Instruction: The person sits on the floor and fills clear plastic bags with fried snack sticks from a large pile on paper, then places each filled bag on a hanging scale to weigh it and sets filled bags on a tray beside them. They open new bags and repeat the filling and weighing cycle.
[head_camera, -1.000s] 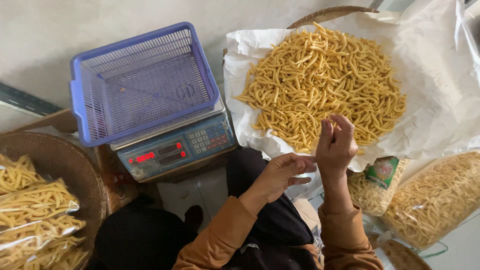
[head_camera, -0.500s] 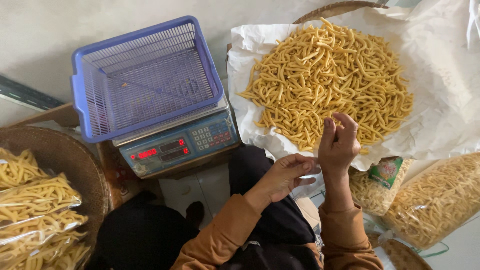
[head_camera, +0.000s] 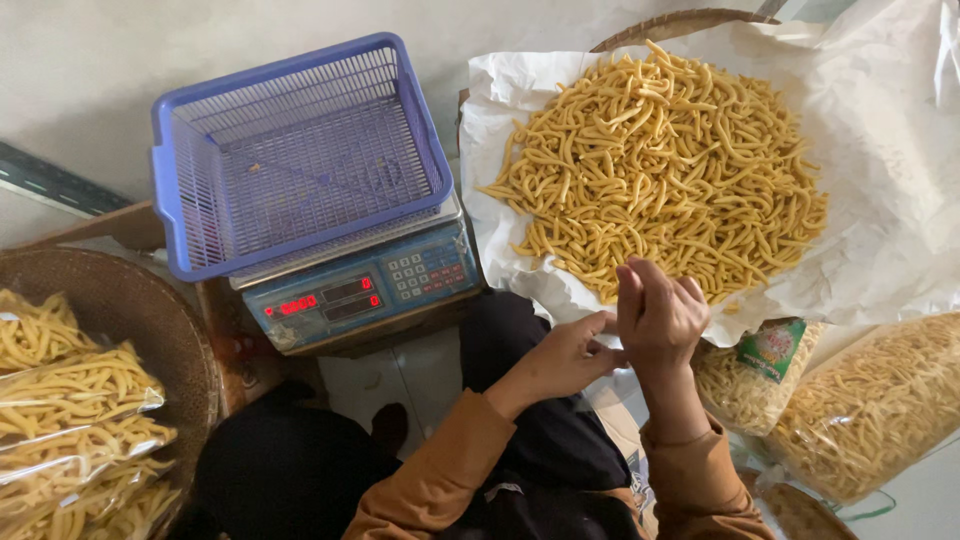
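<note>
My right hand (head_camera: 660, 315) is raised at the near edge of a heap of yellow fried snack sticks (head_camera: 665, 165), its fingers curled inward; I see nothing in it. My left hand (head_camera: 560, 358) reaches across with fingers stretched together, the tips touching the heel of my right hand. Whether it pinches something there is hidden. The sticks lie on white paper (head_camera: 890, 200) spread over a woven tray (head_camera: 680, 20). To the left, an empty blue plastic basket (head_camera: 300, 150) sits on a digital scale (head_camera: 360, 290) with a red display.
A round brown basket (head_camera: 150, 310) at the lower left holds several clear bags of sticks (head_camera: 80, 400). More filled bags (head_camera: 870, 410) lie at the lower right, one with a green label (head_camera: 770, 350). My dark-clothed lap fills the bottom centre.
My left hand has moved right until it touches my right hand. The right hand stays at the heap's near edge.
</note>
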